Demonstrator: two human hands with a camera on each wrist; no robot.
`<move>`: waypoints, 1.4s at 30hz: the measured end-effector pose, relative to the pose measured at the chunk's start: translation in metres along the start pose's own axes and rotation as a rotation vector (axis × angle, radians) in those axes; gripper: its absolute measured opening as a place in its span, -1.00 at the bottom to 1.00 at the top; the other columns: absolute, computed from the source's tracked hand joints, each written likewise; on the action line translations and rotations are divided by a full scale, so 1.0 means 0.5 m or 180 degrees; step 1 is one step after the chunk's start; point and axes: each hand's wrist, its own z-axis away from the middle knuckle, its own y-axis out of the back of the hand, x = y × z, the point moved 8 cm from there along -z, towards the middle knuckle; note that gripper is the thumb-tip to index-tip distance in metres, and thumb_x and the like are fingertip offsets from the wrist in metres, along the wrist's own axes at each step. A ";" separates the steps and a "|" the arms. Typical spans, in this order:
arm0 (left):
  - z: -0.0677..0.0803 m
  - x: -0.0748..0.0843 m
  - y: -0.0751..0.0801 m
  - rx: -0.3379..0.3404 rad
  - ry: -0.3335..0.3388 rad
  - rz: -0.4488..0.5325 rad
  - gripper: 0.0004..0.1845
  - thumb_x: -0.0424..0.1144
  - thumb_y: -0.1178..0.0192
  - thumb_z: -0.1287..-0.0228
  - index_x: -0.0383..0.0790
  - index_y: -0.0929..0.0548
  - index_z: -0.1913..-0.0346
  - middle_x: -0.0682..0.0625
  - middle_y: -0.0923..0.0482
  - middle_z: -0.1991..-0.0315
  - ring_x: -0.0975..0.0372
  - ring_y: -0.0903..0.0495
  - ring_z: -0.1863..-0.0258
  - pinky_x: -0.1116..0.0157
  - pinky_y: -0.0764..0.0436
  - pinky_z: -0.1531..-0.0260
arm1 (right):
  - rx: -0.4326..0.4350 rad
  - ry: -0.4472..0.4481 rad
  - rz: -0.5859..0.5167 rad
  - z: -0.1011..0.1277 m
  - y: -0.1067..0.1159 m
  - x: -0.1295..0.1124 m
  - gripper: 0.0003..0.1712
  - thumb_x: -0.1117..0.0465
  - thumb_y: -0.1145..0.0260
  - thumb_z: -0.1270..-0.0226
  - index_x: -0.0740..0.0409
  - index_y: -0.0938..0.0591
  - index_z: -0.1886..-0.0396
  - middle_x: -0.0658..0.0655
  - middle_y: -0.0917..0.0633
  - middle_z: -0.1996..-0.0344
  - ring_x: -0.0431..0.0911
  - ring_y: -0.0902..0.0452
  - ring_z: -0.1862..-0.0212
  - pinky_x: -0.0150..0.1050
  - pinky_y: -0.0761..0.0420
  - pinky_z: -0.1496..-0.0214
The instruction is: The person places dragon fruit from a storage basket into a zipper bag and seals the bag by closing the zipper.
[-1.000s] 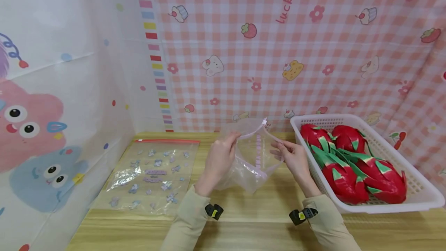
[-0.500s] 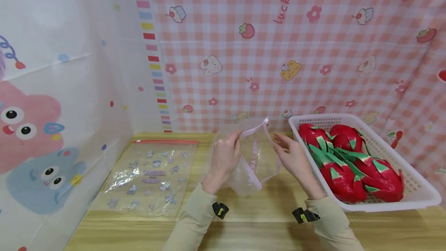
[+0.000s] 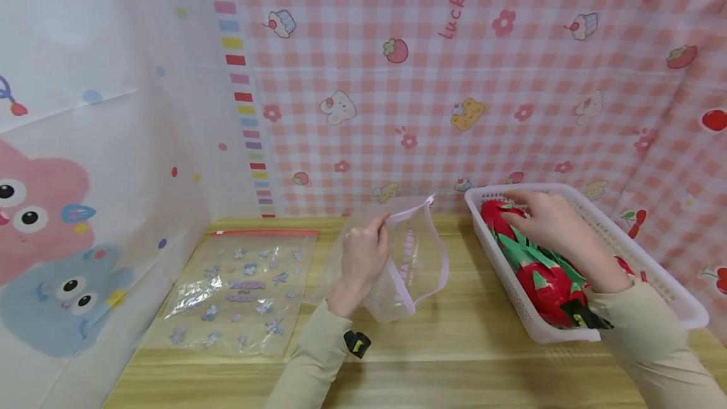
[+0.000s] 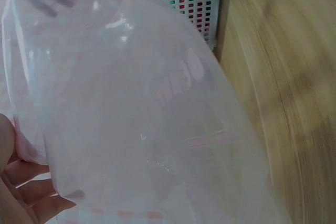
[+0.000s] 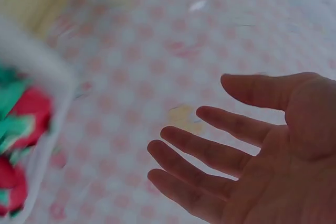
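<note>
Head view: left hand [image 3: 361, 256] pinches bag [image 3: 409, 264]; right hand [image 3: 548, 223] spread above basket [image 3: 642, 257].

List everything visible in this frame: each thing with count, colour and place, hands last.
Zip bag: one, clear with pale pink seal, held open above the table centre.
Flat zip bag: one, clear with red seal and bluish print, lying at table left.
Basket: one, white, table right.
Dragon fruits: red with green scales, in the basket; count unclear.
Table: one, light wood.
Backdrop: pink gingham, behind.
Left hand: pinches the zip bag's rim.
Right hand: fingers spread, over the dragon fruits.
</note>
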 end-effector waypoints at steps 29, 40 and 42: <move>-0.001 0.001 0.007 0.0148 -0.0039 -0.0076 -0.74 -0.45 -0.04 -0.24 -0.36 -0.71 0.13 0.01 -0.36 0.85 0.47 0.04 0.86 0.59 0.03 0.84 | -0.0929 -0.0038 0.0742 0.041 -0.212 0.194 0.22 0.00 -0.54 0.16 0.25 0.01 -0.39 0.66 -0.37 0.02 0.48 -0.26 -0.04 0.19 -0.29 0.03; 0.001 0.001 0.005 0.0111 0.0014 -0.0087 -0.75 -0.43 -0.05 -0.25 -0.32 -0.72 0.14 0.00 -0.43 0.79 0.47 0.01 0.85 0.57 -0.01 0.82 | -0.0747 -0.0035 0.0401 0.040 -0.195 0.191 0.19 0.09 -0.59 0.32 0.35 -0.18 -0.33 0.21 -0.58 0.43 0.19 -0.44 0.19 0.03 -0.50 0.20; 0.000 0.001 0.005 0.0114 0.0005 -0.0098 -0.75 -0.44 -0.05 -0.24 -0.32 -0.72 0.14 0.00 -0.43 0.79 0.47 0.01 0.84 0.57 -0.01 0.81 | -0.0806 -0.0079 0.0269 0.044 -0.191 0.192 0.20 0.10 -0.60 0.30 0.34 -0.16 -0.35 0.19 -0.55 0.43 0.10 -0.42 0.26 -0.11 -0.51 0.35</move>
